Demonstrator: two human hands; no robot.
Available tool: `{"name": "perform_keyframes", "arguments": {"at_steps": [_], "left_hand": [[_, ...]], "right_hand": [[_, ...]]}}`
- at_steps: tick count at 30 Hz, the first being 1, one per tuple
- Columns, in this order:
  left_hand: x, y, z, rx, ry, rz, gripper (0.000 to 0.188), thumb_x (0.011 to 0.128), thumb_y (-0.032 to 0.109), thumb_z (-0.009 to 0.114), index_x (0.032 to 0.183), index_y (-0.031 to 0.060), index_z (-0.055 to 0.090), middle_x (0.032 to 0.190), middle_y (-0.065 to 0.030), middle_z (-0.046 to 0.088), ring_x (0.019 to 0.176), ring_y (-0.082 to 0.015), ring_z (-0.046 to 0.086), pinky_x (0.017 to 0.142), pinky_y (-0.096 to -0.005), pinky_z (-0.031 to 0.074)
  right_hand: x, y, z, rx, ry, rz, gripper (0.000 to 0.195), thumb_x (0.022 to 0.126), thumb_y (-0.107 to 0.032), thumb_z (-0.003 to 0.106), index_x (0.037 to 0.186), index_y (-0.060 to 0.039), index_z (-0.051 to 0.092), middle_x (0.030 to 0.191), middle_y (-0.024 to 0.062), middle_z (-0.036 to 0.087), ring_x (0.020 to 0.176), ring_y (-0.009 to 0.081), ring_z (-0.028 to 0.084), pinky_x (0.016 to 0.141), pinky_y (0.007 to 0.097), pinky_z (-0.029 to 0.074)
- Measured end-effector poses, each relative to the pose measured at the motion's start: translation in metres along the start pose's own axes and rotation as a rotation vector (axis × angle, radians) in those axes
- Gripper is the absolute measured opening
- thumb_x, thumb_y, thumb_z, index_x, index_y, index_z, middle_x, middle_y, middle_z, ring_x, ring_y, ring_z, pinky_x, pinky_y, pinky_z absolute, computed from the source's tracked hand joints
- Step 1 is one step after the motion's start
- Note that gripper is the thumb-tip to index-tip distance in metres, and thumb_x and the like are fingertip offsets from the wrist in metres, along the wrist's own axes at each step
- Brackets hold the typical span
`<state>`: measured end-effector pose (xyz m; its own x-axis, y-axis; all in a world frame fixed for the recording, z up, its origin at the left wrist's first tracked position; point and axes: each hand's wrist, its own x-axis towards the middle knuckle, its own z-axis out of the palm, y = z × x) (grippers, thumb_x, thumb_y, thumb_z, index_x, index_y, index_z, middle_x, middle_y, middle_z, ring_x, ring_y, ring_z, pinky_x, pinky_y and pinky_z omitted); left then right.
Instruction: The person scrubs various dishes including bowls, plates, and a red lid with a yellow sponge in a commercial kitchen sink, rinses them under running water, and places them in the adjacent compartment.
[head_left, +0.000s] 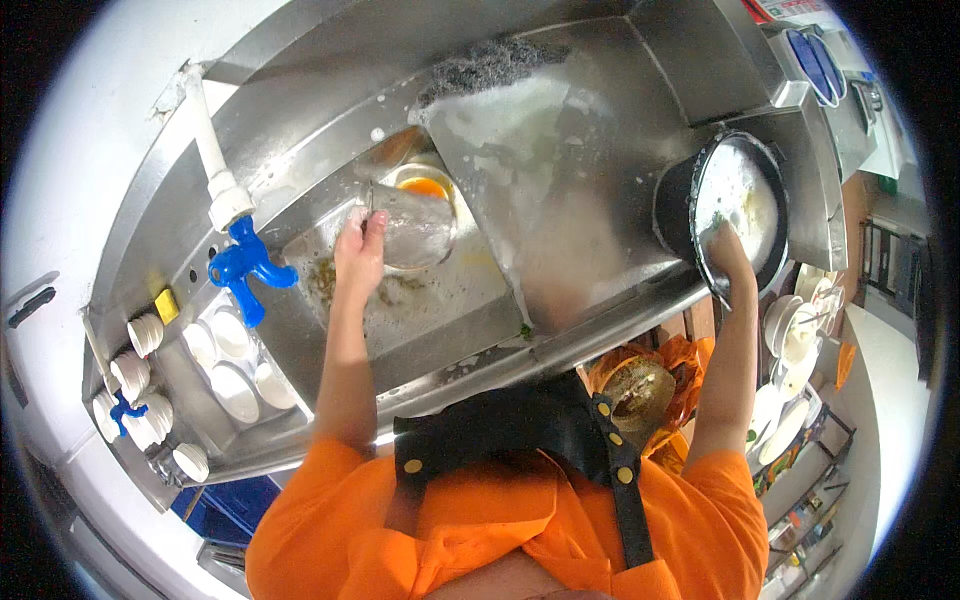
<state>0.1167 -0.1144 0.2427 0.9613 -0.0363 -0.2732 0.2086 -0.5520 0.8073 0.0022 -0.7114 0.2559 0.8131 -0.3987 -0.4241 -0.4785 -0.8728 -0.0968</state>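
Observation:
My left hand (361, 247) grips the near edge of a greyish, shiny wet vessel (412, 225), tilted over the stainless-steel sink basin (450, 319). Whether it is metal or clear plastic I cannot tell. Partly hidden behind it is a round pale bowl (448, 184) with something bright orange (424, 185) inside. My right hand (726, 244) reaches into a black bucket (675, 206) of foamy water (739, 184). The fingers are under the foam, so what they touch is hidden. Brown food scraps (401, 289) lie on the basin floor.
A blue-handled tap (251, 270) juts over the basin's left side. White plates (234, 390) sit in the left compartment, beside stacked bowls (131, 375) and a yellow sponge (166, 306). Foam covers the steel drainboard (495, 150). An orange-lined waste bin (637, 390) stands below; dishes (791, 337) are at right.

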Motion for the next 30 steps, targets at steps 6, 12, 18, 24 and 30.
{"name": "perform_keyframes", "arguments": {"at_steps": [6,12,18,24,30], "left_hand": [[-0.029,0.111,0.043,0.282,-0.169,0.715,0.018,0.089,0.015,0.059,0.104,0.0052,0.058,0.101,-0.0139,0.063,0.096,-0.0321,0.061,0.084,-0.0401,0.047],[-0.007,0.096,0.067,0.029,0.314,0.785,0.035,0.085,0.009,0.061,0.120,0.0035,0.057,0.108,-0.0128,0.062,0.109,-0.0337,0.056,0.100,-0.0428,0.040],[0.062,-0.190,0.111,0.010,0.350,-0.371,0.040,0.082,0.030,0.064,0.104,-0.0032,0.065,0.108,-0.0217,0.065,0.096,-0.0316,0.065,0.081,-0.0414,0.051],[0.073,-0.218,0.145,-0.341,0.174,-0.807,0.039,0.082,0.030,0.064,0.108,0.0009,0.064,0.114,-0.0190,0.064,0.105,-0.0293,0.062,0.077,-0.0410,0.053],[0.028,-0.222,0.146,-1.634,0.005,-1.001,0.047,0.090,0.036,0.053,0.125,0.0057,0.051,0.129,-0.0198,0.052,0.109,-0.0375,0.059,0.063,-0.0437,0.060]], "right_hand": [[0.015,-0.026,-0.011,0.139,0.021,-0.066,0.038,0.082,-0.021,0.054,0.103,0.0101,0.056,0.101,0.0335,0.060,0.099,0.0464,0.059,0.087,0.0473,0.045],[0.004,-0.020,-0.009,0.018,0.116,-0.013,0.034,0.083,-0.019,0.053,0.104,0.0076,0.052,0.097,0.0337,0.060,0.096,0.0491,0.058,0.084,0.0491,0.045],[-0.001,-0.029,-0.015,0.038,0.063,0.057,0.035,0.081,-0.014,0.044,0.107,0.0089,0.050,0.103,0.0387,0.056,0.100,0.0516,0.055,0.086,0.0494,0.043],[-0.001,-0.028,-0.011,0.005,0.017,0.104,0.035,0.079,-0.009,0.043,0.107,0.0108,0.051,0.099,0.0386,0.057,0.098,0.0518,0.056,0.084,0.0499,0.044],[0.003,-0.019,-0.008,0.039,0.202,0.006,0.040,0.084,-0.013,0.046,0.117,0.0079,0.052,0.101,0.0340,0.061,0.097,0.0439,0.061,0.086,0.0462,0.045]]}}
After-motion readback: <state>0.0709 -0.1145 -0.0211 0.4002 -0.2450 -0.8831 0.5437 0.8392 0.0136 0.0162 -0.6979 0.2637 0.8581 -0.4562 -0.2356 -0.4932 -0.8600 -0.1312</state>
